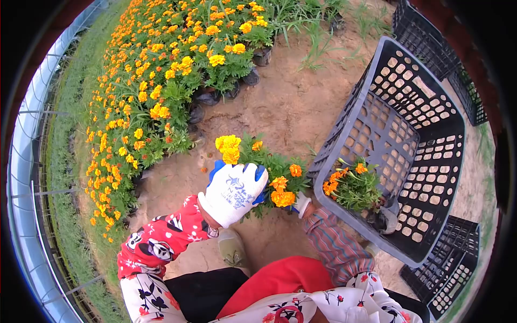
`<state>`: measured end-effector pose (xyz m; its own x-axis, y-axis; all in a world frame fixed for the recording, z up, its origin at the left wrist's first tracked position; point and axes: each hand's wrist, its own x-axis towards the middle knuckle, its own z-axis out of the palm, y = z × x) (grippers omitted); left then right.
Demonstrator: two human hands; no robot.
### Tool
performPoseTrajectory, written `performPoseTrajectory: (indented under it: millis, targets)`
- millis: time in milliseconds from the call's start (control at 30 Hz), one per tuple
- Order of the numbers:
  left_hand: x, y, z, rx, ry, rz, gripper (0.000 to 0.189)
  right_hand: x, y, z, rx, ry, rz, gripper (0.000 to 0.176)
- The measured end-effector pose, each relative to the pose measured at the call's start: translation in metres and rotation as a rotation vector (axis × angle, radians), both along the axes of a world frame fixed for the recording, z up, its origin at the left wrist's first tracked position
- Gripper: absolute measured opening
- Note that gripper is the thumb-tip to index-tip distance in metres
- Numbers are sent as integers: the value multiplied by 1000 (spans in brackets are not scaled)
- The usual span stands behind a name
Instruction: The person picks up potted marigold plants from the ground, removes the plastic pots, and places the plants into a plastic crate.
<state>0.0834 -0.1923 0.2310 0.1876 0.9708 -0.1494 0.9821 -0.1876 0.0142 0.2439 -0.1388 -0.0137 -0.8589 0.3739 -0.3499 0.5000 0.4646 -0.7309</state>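
My left hand, in a white glove with blue fingers and palm, is closed over the leaves of a marigold plant. Yellow blooms stick out beyond its fingertips, and orange blooms hang to its right. My right hand, gloved too, reaches in at the right side of the same foliage. Flowers and leaves hide most of its fingers, so its grip cannot be made out. Just right of it stands a black plastic crate, with another orange marigold plant lying in its near corner, its dark root bag against the wall.
Dense rows of marigolds in black bags fill the left and top. More black crates stand at the upper right and lower right. Bare soil lies between flowers and crate. My shoe is below my left hand.
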Motion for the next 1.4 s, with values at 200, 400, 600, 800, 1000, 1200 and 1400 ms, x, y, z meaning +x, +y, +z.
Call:
performPoseTrajectory:
  millis: [200, 400, 600, 800, 1000, 1200, 1400]
  targets:
    - [-1, -2, -16, -61, 69, -7, 43, 7, -3, 1, -3, -35, 24, 45]
    - [-15, -5, -10, -98, 126, -60, 41, 0, -7, -3, 42, -62, 21, 42]
    - [-25, -11, -12, -86, 72, -13, 31, 2, -10, -4, 55, -95, 36, 40]
    - [-39, -3, 22, -341, -741, 470, 11, 9, -10, -2, 58, -122, 36, 38]
    - [-78, -14, 63, 67, -466, 473, 17, 9, -6, -2, 70, -122, 33, 36]
    - [-55, -16, 84, 342, -2, 195, 37, 8, -8, 0, 71, -121, 40, 34]
    - [-9, -8, 39, -12, 68, -39, 36, 1, -16, -2, 50, -94, 31, 32]
